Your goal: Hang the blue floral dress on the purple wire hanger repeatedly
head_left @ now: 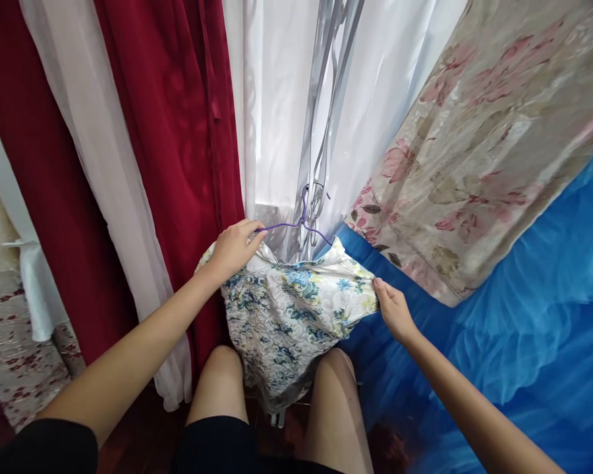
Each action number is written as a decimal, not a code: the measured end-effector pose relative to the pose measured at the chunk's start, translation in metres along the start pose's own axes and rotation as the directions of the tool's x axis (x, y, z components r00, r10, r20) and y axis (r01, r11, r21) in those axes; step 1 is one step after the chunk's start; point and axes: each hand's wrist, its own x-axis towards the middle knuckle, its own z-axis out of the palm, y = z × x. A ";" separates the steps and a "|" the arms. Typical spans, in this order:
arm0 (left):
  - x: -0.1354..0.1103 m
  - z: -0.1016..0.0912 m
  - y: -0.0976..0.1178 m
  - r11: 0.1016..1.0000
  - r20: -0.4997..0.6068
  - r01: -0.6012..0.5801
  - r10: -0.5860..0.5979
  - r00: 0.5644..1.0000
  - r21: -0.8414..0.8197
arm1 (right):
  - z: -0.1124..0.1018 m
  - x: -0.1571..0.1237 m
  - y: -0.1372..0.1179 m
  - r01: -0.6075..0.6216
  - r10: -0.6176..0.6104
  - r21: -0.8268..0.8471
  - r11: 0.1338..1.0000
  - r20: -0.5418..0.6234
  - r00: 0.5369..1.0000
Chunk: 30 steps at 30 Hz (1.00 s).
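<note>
A white floral dress [291, 309] with blue and yellow print hangs in front of my knees on a purple wire hanger [302, 222]. My left hand [237, 248] is closed on the hanger's left arm at the garment's shoulder, thumb and fingers pinching there. At the other side my right hand [392, 304] pinches the edge of the dress's right sleeve between thumb and fingers. The right arm of the hanger runs into the neckline near the right shoulder. Below, the lower part of the dress hangs between my legs.
Long dark red fabric [172, 118] and pale sheer cloth [103, 145] hang on the left. White cloth with grey ribbons [326, 79] hangs straight ahead. A beige flowered garment [454, 184] and blue tulle [514, 329] fill the right side.
</note>
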 end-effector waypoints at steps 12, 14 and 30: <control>-0.001 0.002 -0.013 0.996 -0.083 0.028 -0.035 0.996 -0.090 | 0.030 0.011 0.021 -0.038 0.083 0.272 0.962 -0.155 0.984; -0.004 0.005 -0.010 0.994 -0.067 0.031 -0.038 0.997 -0.109 | 0.025 0.019 0.015 -0.005 0.100 0.331 0.944 -0.269 0.958; -0.022 0.045 -0.042 0.966 -0.198 0.174 -0.212 0.957 -0.191 | 0.057 -0.023 -0.136 0.489 -0.489 0.034 0.871 0.148 0.860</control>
